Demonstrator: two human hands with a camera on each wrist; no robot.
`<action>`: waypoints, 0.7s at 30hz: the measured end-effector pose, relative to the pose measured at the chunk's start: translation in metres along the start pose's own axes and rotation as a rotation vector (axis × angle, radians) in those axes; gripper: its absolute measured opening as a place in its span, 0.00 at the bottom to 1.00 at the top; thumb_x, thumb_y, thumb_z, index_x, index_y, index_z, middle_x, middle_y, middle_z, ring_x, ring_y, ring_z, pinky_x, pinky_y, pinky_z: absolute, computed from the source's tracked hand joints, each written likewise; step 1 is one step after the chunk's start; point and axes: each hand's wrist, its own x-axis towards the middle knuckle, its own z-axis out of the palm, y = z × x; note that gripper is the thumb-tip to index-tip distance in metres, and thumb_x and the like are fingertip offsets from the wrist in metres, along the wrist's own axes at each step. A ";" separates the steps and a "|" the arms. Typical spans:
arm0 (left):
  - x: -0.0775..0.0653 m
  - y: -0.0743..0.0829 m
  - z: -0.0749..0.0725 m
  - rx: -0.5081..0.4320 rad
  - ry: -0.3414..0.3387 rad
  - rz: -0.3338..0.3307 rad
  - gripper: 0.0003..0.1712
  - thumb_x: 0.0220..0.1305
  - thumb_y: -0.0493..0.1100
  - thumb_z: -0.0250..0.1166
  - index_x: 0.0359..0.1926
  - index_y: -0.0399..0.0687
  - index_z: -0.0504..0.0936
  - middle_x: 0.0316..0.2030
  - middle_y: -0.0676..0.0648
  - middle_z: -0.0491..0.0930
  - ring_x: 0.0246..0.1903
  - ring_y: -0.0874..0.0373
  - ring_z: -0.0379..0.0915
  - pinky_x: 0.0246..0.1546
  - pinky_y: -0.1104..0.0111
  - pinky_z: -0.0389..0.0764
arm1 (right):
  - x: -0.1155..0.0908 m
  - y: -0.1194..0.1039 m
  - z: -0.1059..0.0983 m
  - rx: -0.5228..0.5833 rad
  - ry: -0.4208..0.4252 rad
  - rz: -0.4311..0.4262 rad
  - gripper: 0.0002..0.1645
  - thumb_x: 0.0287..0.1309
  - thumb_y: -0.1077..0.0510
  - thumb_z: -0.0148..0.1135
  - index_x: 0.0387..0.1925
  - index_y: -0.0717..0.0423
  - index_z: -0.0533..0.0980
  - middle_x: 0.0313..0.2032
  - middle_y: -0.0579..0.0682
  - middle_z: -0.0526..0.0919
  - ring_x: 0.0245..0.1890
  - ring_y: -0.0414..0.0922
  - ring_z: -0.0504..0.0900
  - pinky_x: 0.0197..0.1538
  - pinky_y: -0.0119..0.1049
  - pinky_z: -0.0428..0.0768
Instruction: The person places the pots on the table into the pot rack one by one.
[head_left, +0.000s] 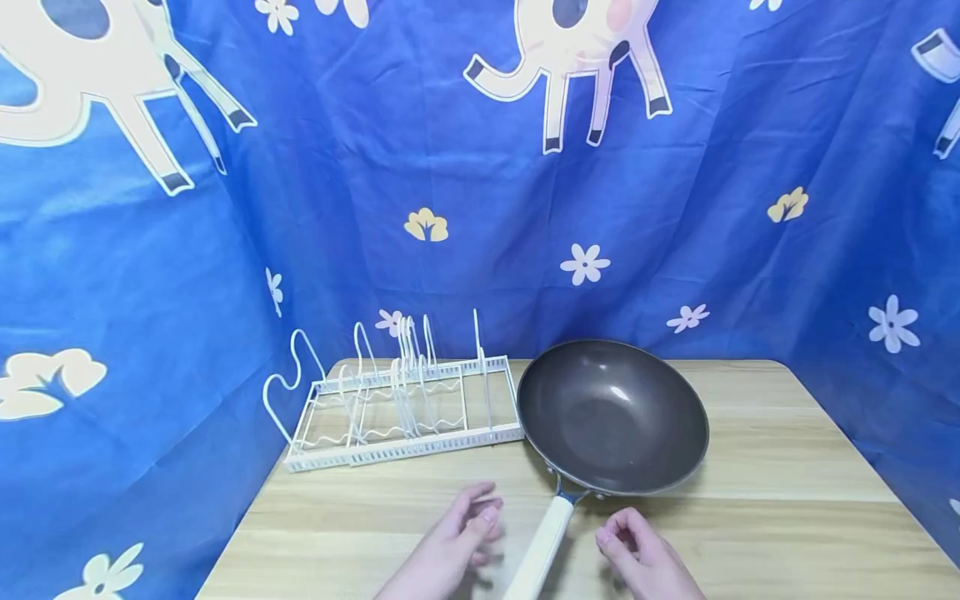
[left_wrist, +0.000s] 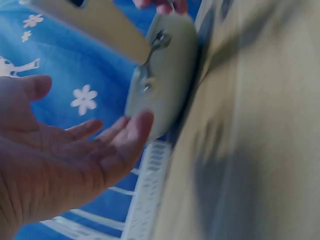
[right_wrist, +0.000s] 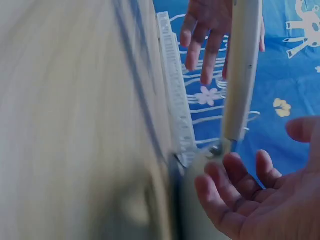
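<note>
A wok (head_left: pixel 611 417) with a dark inside and a pale outer wall (left_wrist: pixel 175 75) rests on the table, its white handle (head_left: pixel 542 546) pointing toward me. My left hand (head_left: pixel 459 540) hovers left of the handle, fingers relaxed and spread a little, holding nothing. To the right of the handle is my right hand (head_left: pixel 643 552), just below the wok's near rim. Its fingers bend loosely in the right wrist view, palm bare. Both hands are apart from the handle in the head view.
A white wire rack (head_left: pixel 435 444) with upright loops stands left of the wok, its right end right at the wok's rim. The wooden table (head_left: pixel 795 500) extends to the right. Behind and at both sides hangs a blue patterned curtain (head_left: pixel 480 183).
</note>
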 end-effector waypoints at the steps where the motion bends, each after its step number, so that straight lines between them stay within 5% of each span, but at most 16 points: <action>1: 0.001 -0.003 0.002 -0.087 -0.045 -0.021 0.33 0.78 0.55 0.48 0.73 0.40 0.59 0.69 0.30 0.66 0.56 0.40 0.78 0.50 0.51 0.85 | 0.002 0.002 0.001 0.056 -0.043 0.012 0.20 0.73 0.44 0.53 0.47 0.58 0.70 0.43 0.51 0.80 0.43 0.39 0.82 0.44 0.34 0.84; 5: 0.004 -0.013 0.010 -0.356 -0.182 -0.101 0.29 0.78 0.55 0.48 0.67 0.39 0.64 0.63 0.34 0.73 0.50 0.48 0.82 0.47 0.56 0.86 | 0.010 0.008 0.008 0.361 -0.175 0.097 0.26 0.75 0.42 0.47 0.51 0.63 0.66 0.42 0.52 0.80 0.42 0.46 0.83 0.44 0.42 0.86; 10: 0.009 -0.021 0.015 -0.511 -0.367 -0.147 0.29 0.79 0.56 0.46 0.65 0.40 0.68 0.53 0.45 0.81 0.44 0.57 0.84 0.41 0.68 0.86 | 0.026 0.008 0.019 0.561 -0.269 0.129 0.30 0.76 0.41 0.46 0.61 0.63 0.61 0.45 0.52 0.78 0.44 0.46 0.83 0.48 0.43 0.85; 16: 0.016 -0.030 0.024 -0.588 -0.568 -0.118 0.29 0.79 0.50 0.47 0.67 0.32 0.65 0.46 0.58 0.85 0.38 0.71 0.80 0.38 0.80 0.82 | 0.039 0.006 0.033 0.694 -0.368 0.113 0.18 0.75 0.44 0.49 0.51 0.54 0.68 0.40 0.46 0.79 0.40 0.41 0.81 0.45 0.35 0.85; 21: 0.026 -0.033 0.035 -0.567 -0.614 -0.111 0.21 0.76 0.48 0.53 0.61 0.41 0.75 0.44 0.63 0.84 0.33 0.75 0.76 0.33 0.84 0.77 | 0.042 0.005 0.042 0.763 -0.322 0.077 0.10 0.74 0.51 0.52 0.47 0.52 0.67 0.34 0.40 0.79 0.33 0.35 0.77 0.40 0.28 0.81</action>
